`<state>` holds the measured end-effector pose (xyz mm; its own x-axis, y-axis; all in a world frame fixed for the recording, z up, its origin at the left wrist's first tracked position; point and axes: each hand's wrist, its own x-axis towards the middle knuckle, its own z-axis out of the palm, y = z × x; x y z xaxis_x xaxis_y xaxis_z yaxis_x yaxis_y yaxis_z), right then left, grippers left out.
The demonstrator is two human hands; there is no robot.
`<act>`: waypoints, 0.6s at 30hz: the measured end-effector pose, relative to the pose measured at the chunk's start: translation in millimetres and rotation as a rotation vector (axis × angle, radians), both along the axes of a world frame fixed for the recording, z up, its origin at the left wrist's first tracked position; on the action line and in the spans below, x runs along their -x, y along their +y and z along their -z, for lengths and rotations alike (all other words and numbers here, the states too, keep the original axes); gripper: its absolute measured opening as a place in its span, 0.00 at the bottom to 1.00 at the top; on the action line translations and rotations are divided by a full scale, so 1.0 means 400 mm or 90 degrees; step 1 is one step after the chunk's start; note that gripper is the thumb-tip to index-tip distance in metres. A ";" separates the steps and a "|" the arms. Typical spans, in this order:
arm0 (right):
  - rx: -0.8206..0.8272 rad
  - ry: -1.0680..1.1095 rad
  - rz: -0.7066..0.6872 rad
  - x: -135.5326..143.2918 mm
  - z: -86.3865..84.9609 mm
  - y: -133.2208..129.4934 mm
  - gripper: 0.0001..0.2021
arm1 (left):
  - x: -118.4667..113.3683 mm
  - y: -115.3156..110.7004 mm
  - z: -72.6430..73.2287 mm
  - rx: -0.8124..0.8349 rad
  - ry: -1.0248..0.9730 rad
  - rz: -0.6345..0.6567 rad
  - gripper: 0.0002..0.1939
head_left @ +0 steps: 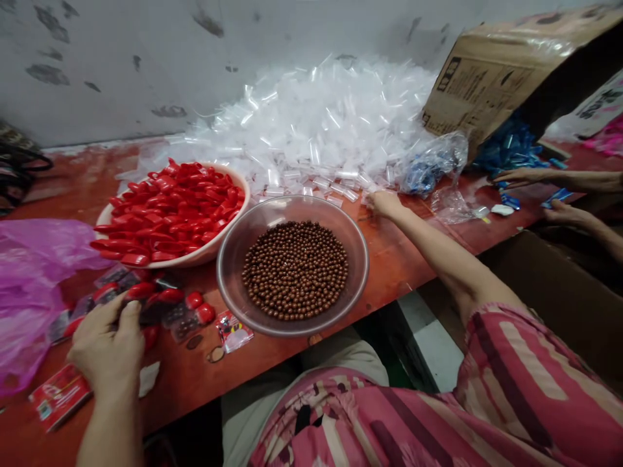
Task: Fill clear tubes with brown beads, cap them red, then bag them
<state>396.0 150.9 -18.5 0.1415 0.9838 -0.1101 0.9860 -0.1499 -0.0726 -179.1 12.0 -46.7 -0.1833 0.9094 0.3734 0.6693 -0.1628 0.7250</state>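
My left hand (108, 344) is closed at the left, thumb and index finger near each other, over a cluster of clear containers with red caps (171, 297) and dark balls inside. What its fingers grip is hidden. My right hand (387, 203) reaches forward to the front edge of a big heap of clear plastic tubes (335, 123). Its fingers are curled down and slightly blurred, so what they pinch cannot be made out. Between my hands stands a translucent bowl (359, 279) of small brown balls (295, 269). Behind it to the left, a pale basin (200, 261) is heaped with red scoop-shaped caps (175, 207).
A purple plastic bag (34, 285) and a red printed packet (59, 397) lie at the left. A small printed sachet (233, 331) is near the table edge. At the right, a tipped cardboard box (487, 78) spills blue pieces (511, 149), where another person's hands (567, 211) work.
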 end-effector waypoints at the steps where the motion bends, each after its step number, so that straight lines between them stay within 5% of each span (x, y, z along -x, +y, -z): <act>1: 0.015 -0.011 -0.002 -0.005 0.008 0.005 0.15 | 0.006 0.012 0.011 -0.010 0.043 -0.055 0.21; 7: 0.076 -0.031 -0.055 -0.013 0.017 0.021 0.22 | -0.008 0.057 0.042 -0.131 0.108 -0.205 0.19; 12: -0.157 0.085 -0.117 0.074 -0.064 -0.017 0.23 | -0.151 0.016 -0.034 -0.123 0.070 -0.073 0.19; 14: -0.242 0.172 -0.253 0.163 -0.107 -0.047 0.25 | -0.231 0.000 -0.069 -0.154 0.035 -0.034 0.19; 18: -0.123 0.069 -0.645 0.380 -0.131 -0.098 0.16 | -0.358 -0.009 -0.096 -0.157 -0.009 0.094 0.16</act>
<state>243.8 111.6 34.1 -0.7633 0.6383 0.0995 0.6301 0.7696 -0.1031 -35.8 8.6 -8.4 -0.0626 0.8084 0.5853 0.6154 -0.4304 0.6604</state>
